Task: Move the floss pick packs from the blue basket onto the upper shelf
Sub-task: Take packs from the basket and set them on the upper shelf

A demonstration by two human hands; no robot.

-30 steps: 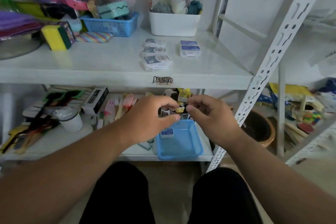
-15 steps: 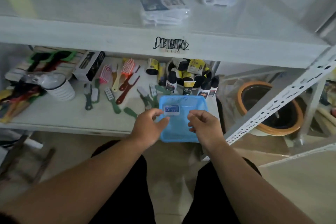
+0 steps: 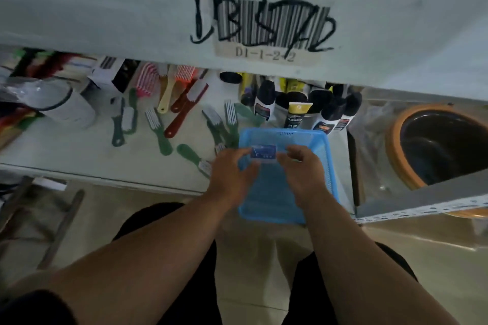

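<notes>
A: What's nearest?

B: Two bare forearms reach forward over dark-clad knees. The left hand (image 3: 232, 174) and right hand (image 3: 303, 171) meet over the basket (image 3: 320, 155).

A: How are the hands posed?

B: Backs up, fingers curled inward. Each pinches one end of a single pack (image 3: 263, 152), left at its left edge, right at its right edge. Neither is spread wide; both are closed narrow on that pack.

A: Where is the pack?

B: Inside the basket, toward its far end, held between the two hands. Whether it touches the basket floor I cannot tell. It has a dark blue face with pale printing, too blurred to read.

A: And the basket?

B: Blue mesh, on the lower shelf (image 3: 79, 150), its near end sticking out past the shelf edge.

A: What lies beyond?

B: Green-handled brushes (image 3: 158, 129) scattered left of the basket, with red and pink ones farther back. Behind the basket stand dark bottles (image 3: 264, 103) and a yellow-and-black tube (image 3: 294, 113); their labels are unreadable. A white cup (image 3: 66, 103) sits far left, an orange-rimmed pot (image 3: 438, 145) off to the right.

A: Any writing that can be read?

B: On the upper shelf (image 3: 105, 8) front edge, a barcode label (image 3: 266, 34) reads "D1-1-2-2", with black marker scrawled over the bars.
</notes>
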